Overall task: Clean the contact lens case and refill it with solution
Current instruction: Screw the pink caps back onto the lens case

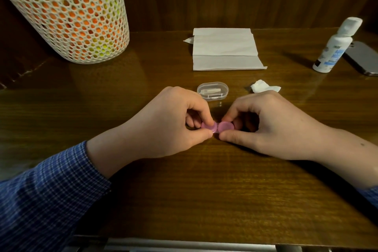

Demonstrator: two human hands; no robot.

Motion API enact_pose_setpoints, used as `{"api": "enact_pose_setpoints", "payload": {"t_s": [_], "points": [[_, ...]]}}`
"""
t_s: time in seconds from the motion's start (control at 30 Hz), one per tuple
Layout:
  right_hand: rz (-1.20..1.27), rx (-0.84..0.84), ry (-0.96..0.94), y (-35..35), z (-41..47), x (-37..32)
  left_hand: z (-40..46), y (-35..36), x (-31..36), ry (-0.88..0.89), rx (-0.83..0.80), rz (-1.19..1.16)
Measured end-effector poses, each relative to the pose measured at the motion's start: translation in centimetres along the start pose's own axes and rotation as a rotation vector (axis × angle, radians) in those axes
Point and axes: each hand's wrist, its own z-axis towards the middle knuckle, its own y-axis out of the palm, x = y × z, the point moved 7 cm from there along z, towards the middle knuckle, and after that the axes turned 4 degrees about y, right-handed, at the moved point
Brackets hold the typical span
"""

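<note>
A pink contact lens case (217, 127) with two round caps lies on the wooden table (204, 190) between my hands. My left hand (163, 122) pinches its left cap between thumb and fingertips. My right hand (266, 122) pinches the right cap the same way. A white solution bottle (335, 47) with its cap on stands at the far right. A folded white paper towel (224, 49) lies at the back of the table. A crumpled white tissue (262, 86) sits just beyond my right hand.
A small clear plastic box (212, 90) holding white tools sits right behind the case. A white mesh basket (69, 16) with orange and yellow contents stands at the back left. A grey phone (364, 57) lies behind the bottle. A wooden wall closes the back.
</note>
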Motion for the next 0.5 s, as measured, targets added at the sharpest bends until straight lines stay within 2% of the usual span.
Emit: {"api": "enact_pose_setpoints", "payload": {"t_s": [0.23,0.5], "points": [[-0.014,-0.050,-0.035,0.15,-0.11,-0.09,-0.06,-0.05,-0.07,-0.004,0.002,0.005],[0.010,-0.032,-0.021,0.13,-0.09,-0.02,-0.05,-0.01,-0.04,-0.002,0.008,0.004]]}}
